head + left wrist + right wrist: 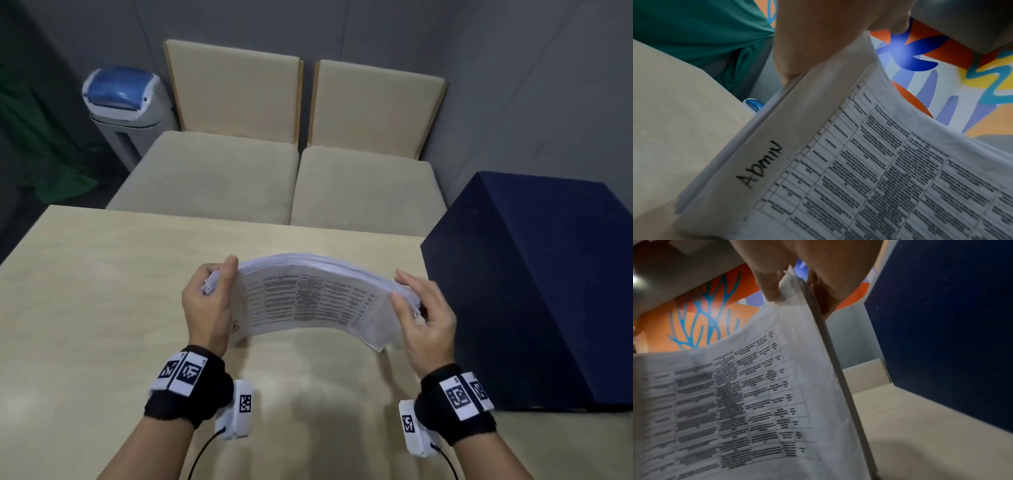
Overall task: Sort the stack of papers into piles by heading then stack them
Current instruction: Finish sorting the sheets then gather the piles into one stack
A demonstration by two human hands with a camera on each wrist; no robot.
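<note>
between the two hands, above the table [102, 308], the stack of papers [308, 294] bows upward. left hand [209, 301] and right hand [424, 318] each pinch an end, thumbs on top. "admin" [760, 164] is handwritten on the top sheet beside the left fingers.

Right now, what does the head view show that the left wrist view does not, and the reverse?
Only the head view shows both hands, the left hand and the right hand, each gripping one end of the stack of papers above the table, plus two chairs and the dark blue box. Only the left wrist view shows the handwritten heading, which reads "Admin". Both show the printed table on the top sheet.
</note>
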